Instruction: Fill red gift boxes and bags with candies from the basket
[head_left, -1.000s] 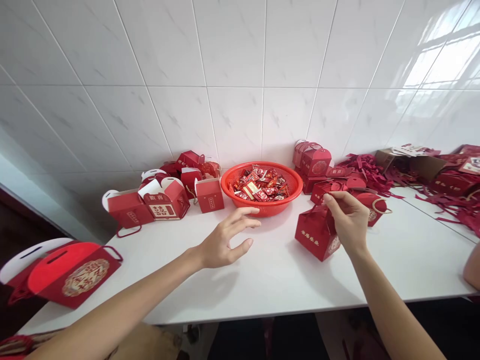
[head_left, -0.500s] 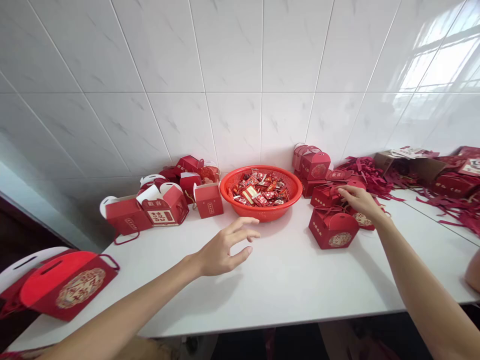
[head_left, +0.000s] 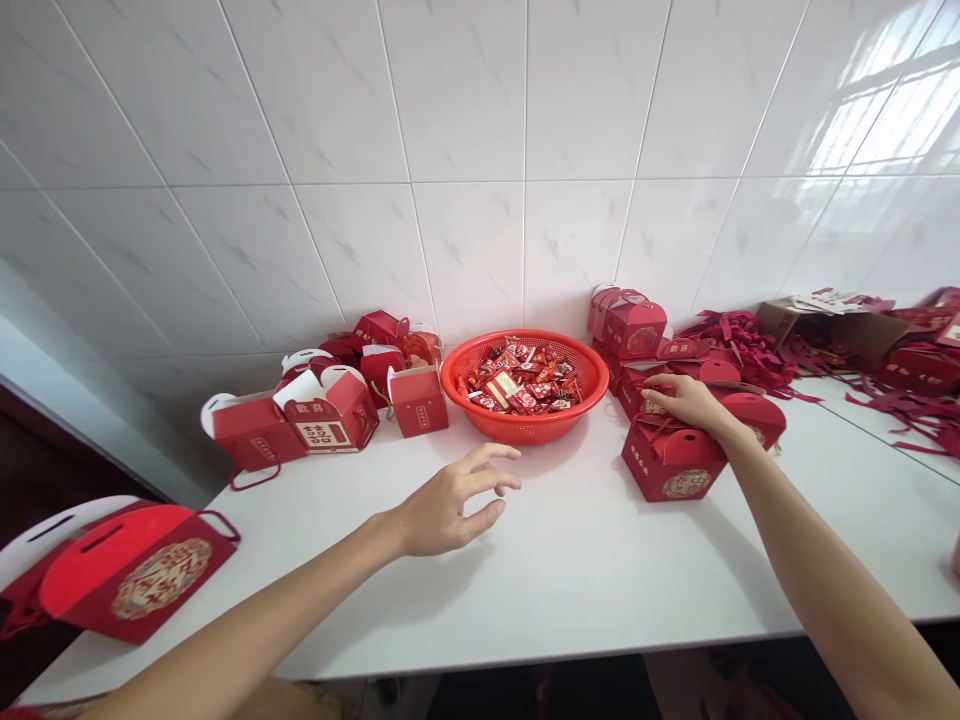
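In front of you, the pale tiled wall (head_left: pixel 465 90) fills the upper half of the frame. Below it, your white table (head_left: pixel 555 590) spans the frame from lower left to right edge. The red basin (head_left: pixel 525 430) sits at the centre against the wall, heaped with wrapped sweets. At the lower left you have a red carton (head_left: pixel 165 585) with its rounded flaps standing up and a gold emblem on its side. The group of smaller red boxes (head_left: pixel 330 415) stands left of the basin, some with white inner flaps showing. Right of centre, the box under your right hand (head_left: pixel 671 465) stands upright on the table, gold emblem facing you, just in front of other red boxes. Your right hand (head_left: pixel 690 405) is over its top with fingers bent; you cannot tell from here whether they grip its handle or merely hover. Your left hand (head_left: pixel 450 505) hangs above the table at the centre, fingers spread and released, holding nothing. Smallest are the sweets (head_left: pixel 525 385) themselves, in red wrappers.
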